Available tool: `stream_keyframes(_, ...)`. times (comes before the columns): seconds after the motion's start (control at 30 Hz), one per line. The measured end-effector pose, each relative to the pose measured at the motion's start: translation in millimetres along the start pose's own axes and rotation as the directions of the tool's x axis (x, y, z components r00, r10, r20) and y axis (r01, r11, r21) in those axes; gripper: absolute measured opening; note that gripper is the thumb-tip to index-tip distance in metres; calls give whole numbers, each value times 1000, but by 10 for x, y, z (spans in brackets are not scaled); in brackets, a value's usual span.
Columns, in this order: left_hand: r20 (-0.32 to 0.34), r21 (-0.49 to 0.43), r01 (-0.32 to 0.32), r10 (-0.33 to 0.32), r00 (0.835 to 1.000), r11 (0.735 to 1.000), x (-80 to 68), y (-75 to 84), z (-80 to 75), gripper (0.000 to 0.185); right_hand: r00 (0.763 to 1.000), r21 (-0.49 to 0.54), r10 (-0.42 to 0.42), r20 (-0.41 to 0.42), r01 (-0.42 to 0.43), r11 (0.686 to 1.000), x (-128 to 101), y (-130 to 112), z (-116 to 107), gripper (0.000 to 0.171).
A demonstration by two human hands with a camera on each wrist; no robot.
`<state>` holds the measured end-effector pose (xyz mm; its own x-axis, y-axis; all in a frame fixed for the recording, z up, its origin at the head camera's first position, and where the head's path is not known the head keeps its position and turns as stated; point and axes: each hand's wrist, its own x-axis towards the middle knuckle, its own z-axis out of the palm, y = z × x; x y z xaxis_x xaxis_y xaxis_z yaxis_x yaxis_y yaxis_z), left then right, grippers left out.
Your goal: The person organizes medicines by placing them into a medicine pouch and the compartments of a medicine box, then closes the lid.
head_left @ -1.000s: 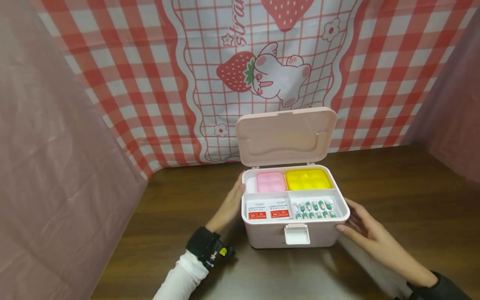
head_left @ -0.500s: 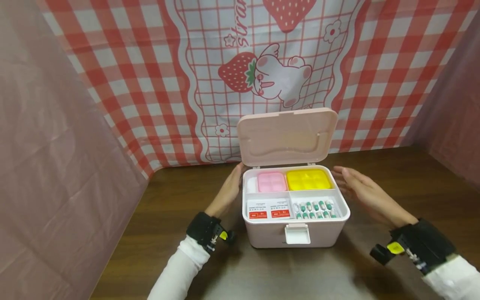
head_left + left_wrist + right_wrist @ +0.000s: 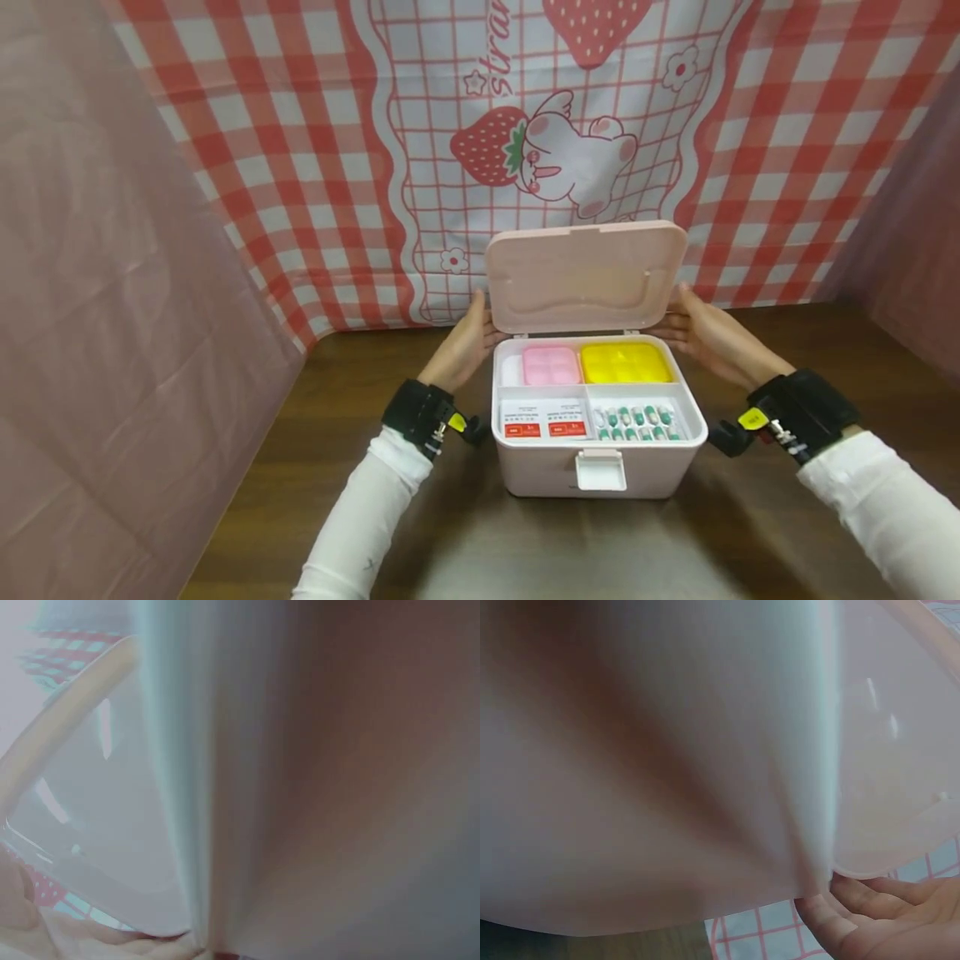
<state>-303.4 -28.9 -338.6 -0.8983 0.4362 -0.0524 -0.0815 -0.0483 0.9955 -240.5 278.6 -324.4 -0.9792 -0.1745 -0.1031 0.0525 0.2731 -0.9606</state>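
A pale pink and white medicine box stands on the table with its lid raised. At its left rear corner, my left hand has its thumb up and its fingers reaching behind the lid's lower edge. My right hand mirrors this at the right rear corner, fingers extended and fingertips partly hidden by the lid. In the right wrist view, the fingers meet the back corner near the hinge. Inside lie a pink pill case, a yellow pill case, white-and-red packets and green-white capsules.
The box rests on a dark brown wooden table. Close behind the lid hangs a red-checked strawberry cloth; a pinkish curtain borders the left. A white latch sits on the box's front.
My right hand has left the box's front right corner and moved back along its side to the lid. My left hand has slid back a little too. The box and lid stay put.
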Motion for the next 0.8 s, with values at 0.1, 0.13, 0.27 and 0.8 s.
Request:
stream_keyframes(0.1, -19, 19, 30, -30, 999, 999, -3, 51, 19, 68, 1000, 1, -15, 13, 15, 1000, -5, -43, -7, 82)
stream_keyframes(0.13, -18, 17, 34, -34, 999, 999, -4, 66, 23, 68, 1000, 5, -20, 16, 20, 1000, -5, -58, -8, 82)
stream_keyframes(0.27, 4, 18, 45, -45, 999, 999, -15, 119, 29, 71, 1000, 32, -17, 18, 16, 999, 3, -109, -18, 84)
stream_keyframes(0.8, -22, 52, 115, -114, 993, 992, 40, 63, 51, 87, 993, 36, -7, 122, 3, 999, -62, -126, -49, 95)
